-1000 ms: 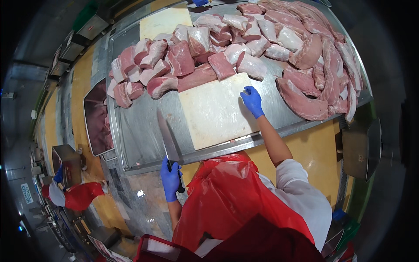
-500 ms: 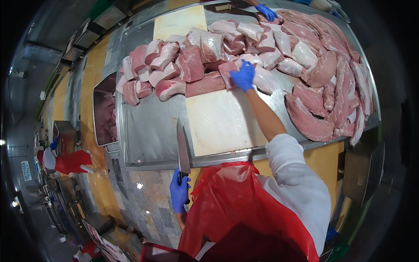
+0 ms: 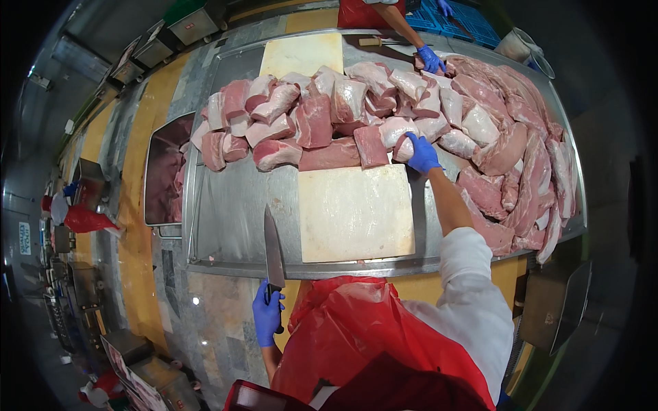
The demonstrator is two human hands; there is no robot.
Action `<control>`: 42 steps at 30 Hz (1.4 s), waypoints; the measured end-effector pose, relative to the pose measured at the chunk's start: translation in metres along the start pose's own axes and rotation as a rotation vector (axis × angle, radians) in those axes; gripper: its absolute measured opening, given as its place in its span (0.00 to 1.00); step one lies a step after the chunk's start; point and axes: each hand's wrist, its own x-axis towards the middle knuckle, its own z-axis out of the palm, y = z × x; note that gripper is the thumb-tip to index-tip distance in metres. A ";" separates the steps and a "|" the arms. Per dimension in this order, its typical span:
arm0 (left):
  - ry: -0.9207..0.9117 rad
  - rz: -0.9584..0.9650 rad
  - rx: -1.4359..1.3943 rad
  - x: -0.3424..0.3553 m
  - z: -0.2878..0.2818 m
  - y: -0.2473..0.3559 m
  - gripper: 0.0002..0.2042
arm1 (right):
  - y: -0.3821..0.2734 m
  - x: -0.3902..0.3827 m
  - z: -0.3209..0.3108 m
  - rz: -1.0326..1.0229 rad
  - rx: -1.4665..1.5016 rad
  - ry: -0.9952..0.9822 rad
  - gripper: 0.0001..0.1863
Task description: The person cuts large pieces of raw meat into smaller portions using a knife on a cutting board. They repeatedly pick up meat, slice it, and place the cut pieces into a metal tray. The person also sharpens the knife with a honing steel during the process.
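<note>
My left hand (image 3: 266, 316), in a blue glove, is closed round the black handle of a knife (image 3: 273, 248). Its long blade points away from me over the near edge of the steel table. Farther right, my right hand (image 3: 423, 155), gloved the same way, is closed on the near end of a pale, fat-covered piece of meat (image 3: 397, 130). Beside it on the left, a pink cut piece of meat (image 3: 371, 146) overlaps the far edge of the white cutting board (image 3: 356, 216). Several more cut chunks (image 3: 277, 103) lie heaped across the table.
Long uncut strips of meat (image 3: 531, 171) pile up at the table's right. Across the table, a co-worker's gloved hand (image 3: 431, 60) touches meat near a wooden-handled tool (image 3: 370, 42). A second cutting board (image 3: 301, 55) lies there. A metal bin (image 3: 149, 181) with meat stands left.
My right hand has shifted right, from the pink cut piece to the pale piece beside it. The pink piece now lies against the board's far edge. My left hand still holds the knife.
</note>
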 end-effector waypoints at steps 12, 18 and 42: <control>-0.039 0.064 -0.008 0.031 -0.002 -0.013 0.24 | 0.018 -0.024 0.024 0.004 0.215 -0.266 0.54; 0.000 0.108 -0.002 0.026 -0.015 -0.023 0.23 | 0.020 -0.042 0.020 0.141 0.587 -0.268 0.46; -0.422 -0.074 -0.333 0.114 0.069 -0.018 0.23 | -0.229 -0.152 0.088 -0.262 0.049 -0.053 0.45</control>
